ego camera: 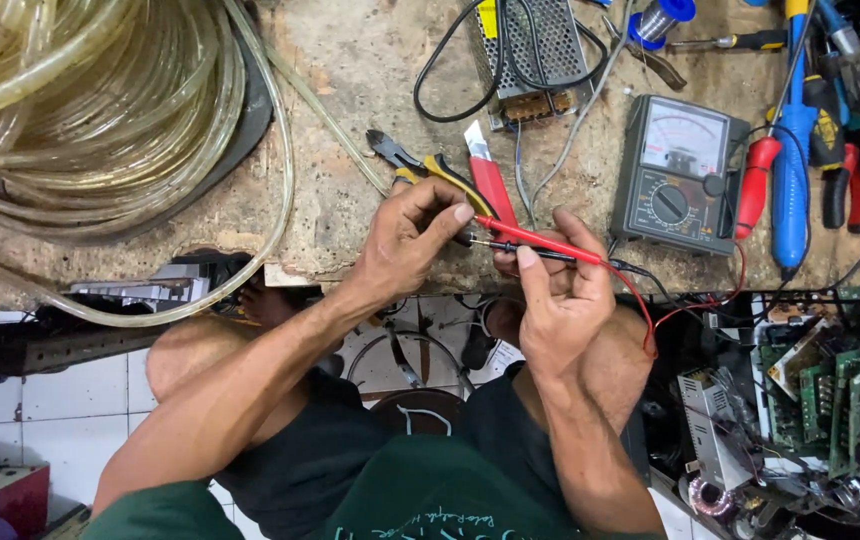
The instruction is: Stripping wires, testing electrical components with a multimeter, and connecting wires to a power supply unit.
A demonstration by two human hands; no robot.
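We are seated at a worn desk (350, 60), both hands raised at its front edge. Our right hand (560, 290) is closed around a red test probe (535, 238) and a black test probe (525, 250). Our left hand (405, 240) pinches at their tips; what it holds there is hidden. Their leads run to an analogue multimeter (678, 172) just to the right. This looks like a measuring step; next we would likely need steady tips and a glance at the dial.
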